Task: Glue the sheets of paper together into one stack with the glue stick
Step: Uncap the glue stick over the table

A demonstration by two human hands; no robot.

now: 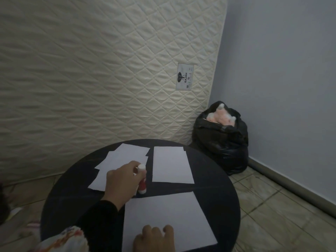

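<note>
Glue stick [142, 179]: upright, white cap on top and red-and-white barrel, its base touching the round black bench [214, 180], gripped in my left hand [121, 180], whose fingers curl round it. It stands between three groups of paper. To its left I see a loose pile of sheets [116, 160], overlapping and fanned; to its right, a single sheet [171, 164] lying flat and apart from the pile; nearest me, a larger sheet [163, 213]. My right hand [154, 239] rests on this near sheet's lower edge, fingers bent, knuckles up; it holds nothing that I can see. Behind the bench a quilted mattress [91, 70] leans upright; a black bag [221, 140] sits in the corner on the tiled floor [272, 215].
</note>
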